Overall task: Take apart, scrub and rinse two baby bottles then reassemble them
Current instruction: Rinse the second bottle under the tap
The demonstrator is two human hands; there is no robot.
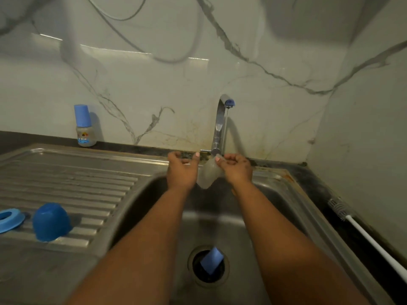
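Right hand (236, 170) fingers curl round a clear bottle body (208, 175) under the tap (221, 122), over the sink (273, 216). Left hand (181, 170) beside it, fingers loosely curled, holding nothing. Second bottle (84, 126) upright on the surface by the wall; blue cap (51, 221) and ring (10, 219) on the drainboard.

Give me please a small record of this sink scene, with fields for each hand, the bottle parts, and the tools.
right hand: holds the clear plastic bottle body near the chrome tap
left hand: fingers curled beside the bottle body; contact cannot be told
second bottle: small clear baby bottle with blue cap, upright, assembled, at the wall
steel drainboard: dark blue dome cap, mouth down; light blue screw ring beside it
steel sink basin: blue piece tilted in the drain hole
right counter: white-handled bottle brush, lying flat
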